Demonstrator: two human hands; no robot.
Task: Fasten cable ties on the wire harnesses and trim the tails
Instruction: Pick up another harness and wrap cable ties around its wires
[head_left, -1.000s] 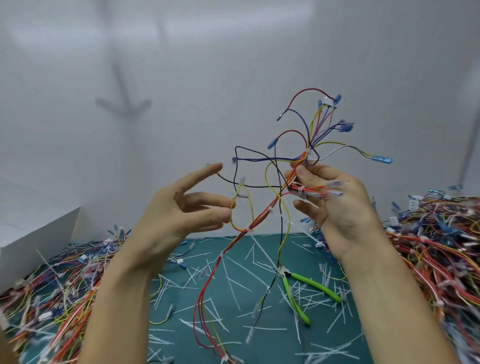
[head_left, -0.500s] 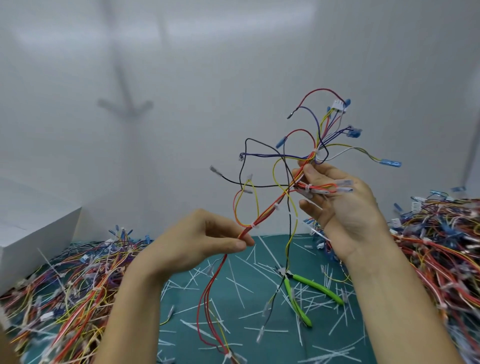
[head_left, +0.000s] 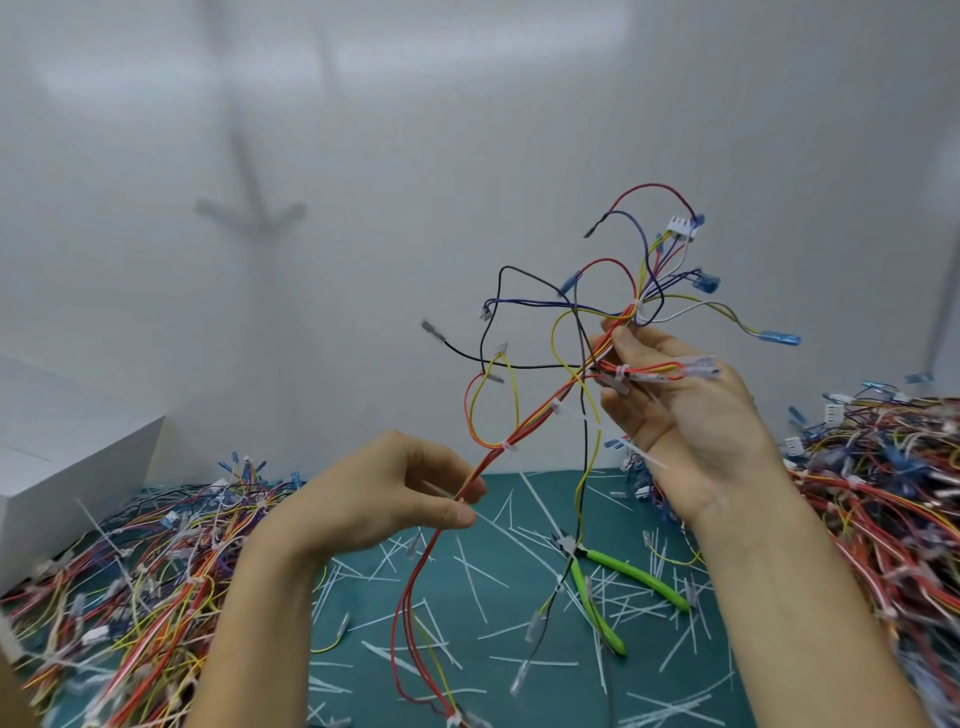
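I hold a wire harness (head_left: 540, 415) of red, yellow, black and blue wires up in front of the white wall. My right hand (head_left: 680, 410) grips its upper bundle just below a white cable tie, with connectors fanning out above. My left hand (head_left: 384, 493) pinches the red and orange trunk lower down, below another white tie (head_left: 508, 446). The lower wires hang to the green mat (head_left: 467, 649). Green-handled cutters (head_left: 618, 582) lie on the mat under my right hand.
A heap of harnesses (head_left: 145, 571) covers the left of the mat, and a bigger heap (head_left: 893, 493) fills the right. Cut white tie tails (head_left: 524, 525) litter the mat. A white box (head_left: 62, 457) stands at the far left.
My left hand went from open beside the harness to pinching the red trunk, then slid a little lower along it. My right hand raised the bundle slightly.
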